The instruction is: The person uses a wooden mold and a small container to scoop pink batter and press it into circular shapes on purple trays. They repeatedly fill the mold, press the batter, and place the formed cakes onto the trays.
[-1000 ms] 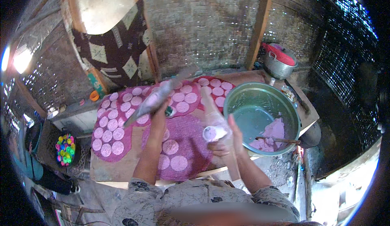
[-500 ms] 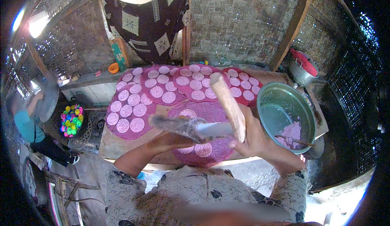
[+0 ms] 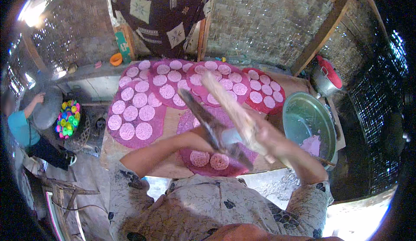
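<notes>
In both my hands is a press-like tool with a pale tube [image 3: 231, 136] between a dark wooden handle [image 3: 203, 115] and a light wooden handle [image 3: 229, 106]. My left hand [image 3: 207, 138] is closed at the dark handle, which partly hides its fingers. Around the light handle's lower part wraps my right hand [image 3: 269, 138], slightly blurred. Beneath the tool lies a round purple-pink mat [image 3: 186, 122] bearing a few lacy pink dough discs [image 3: 199, 158]. Behind it, several more pink mats [image 3: 156, 130] are covered with similar discs.
A green basin [image 3: 289, 111] with pink dough [image 3: 311, 145] and a stick stands at right, before a metal pot [image 3: 323, 83] with a red cover. At left are a basket of colourful small cups [image 3: 68, 119], an orange bowl [image 3: 116, 59] and another person in a teal top [image 3: 22, 128].
Both handles have swung: the dark one now slants up toward the far left, and the light one's top has moved left. My right hand has shifted slightly right. The whole view has tilted a little.
</notes>
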Tool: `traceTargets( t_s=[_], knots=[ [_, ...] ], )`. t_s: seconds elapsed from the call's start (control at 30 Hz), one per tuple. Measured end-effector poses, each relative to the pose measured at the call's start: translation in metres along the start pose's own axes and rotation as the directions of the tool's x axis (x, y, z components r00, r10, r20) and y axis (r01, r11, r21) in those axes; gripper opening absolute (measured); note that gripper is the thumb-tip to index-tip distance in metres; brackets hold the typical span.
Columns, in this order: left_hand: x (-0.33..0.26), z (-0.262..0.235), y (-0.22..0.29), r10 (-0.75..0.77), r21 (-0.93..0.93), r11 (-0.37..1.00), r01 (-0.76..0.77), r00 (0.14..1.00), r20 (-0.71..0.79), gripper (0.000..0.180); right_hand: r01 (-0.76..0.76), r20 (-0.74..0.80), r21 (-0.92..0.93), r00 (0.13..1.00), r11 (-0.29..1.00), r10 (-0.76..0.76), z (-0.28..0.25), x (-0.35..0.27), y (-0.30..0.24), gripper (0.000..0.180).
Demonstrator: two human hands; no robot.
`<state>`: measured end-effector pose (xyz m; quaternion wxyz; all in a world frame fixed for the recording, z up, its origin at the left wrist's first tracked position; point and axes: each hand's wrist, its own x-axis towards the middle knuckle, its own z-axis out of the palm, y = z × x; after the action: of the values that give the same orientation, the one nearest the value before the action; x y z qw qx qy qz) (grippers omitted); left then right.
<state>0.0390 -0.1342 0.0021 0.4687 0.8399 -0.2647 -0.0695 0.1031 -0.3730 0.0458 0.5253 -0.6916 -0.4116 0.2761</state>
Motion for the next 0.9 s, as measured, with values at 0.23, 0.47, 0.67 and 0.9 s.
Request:
traceTargets(
  t_s=[0.23,0.47,0.67,0.9],
  knots=[
    [0.023,-0.085,0.029,0.202,-0.619,0.723,-0.307,0.951,-0.236,0.080,-0.365,0.294,0.598,0.928,0.713,0.229,-0.041,-0.013,0.033,0.124],
    [0.091,-0.110,-0.067,-0.076,-0.857,0.075,-0.510,0.854,-0.515,0.080,-0.618,0.522,0.547,0.779,0.565,0.347,-0.054,0.052,0.063,0.134],
    [0.094,-0.081,-0.192,-0.004,-0.824,-0.368,-0.432,0.886,-0.463,0.071,-0.726,0.492,0.576,0.675,0.375,0.550,-0.059,0.081,0.112,0.113],
    [0.099,-0.056,-0.274,-0.295,-0.704,-0.380,-0.600,0.800,-0.522,0.063,-0.772,0.547,0.465,0.635,0.433,0.545,-0.062,0.106,0.133,0.100]
  ],
)
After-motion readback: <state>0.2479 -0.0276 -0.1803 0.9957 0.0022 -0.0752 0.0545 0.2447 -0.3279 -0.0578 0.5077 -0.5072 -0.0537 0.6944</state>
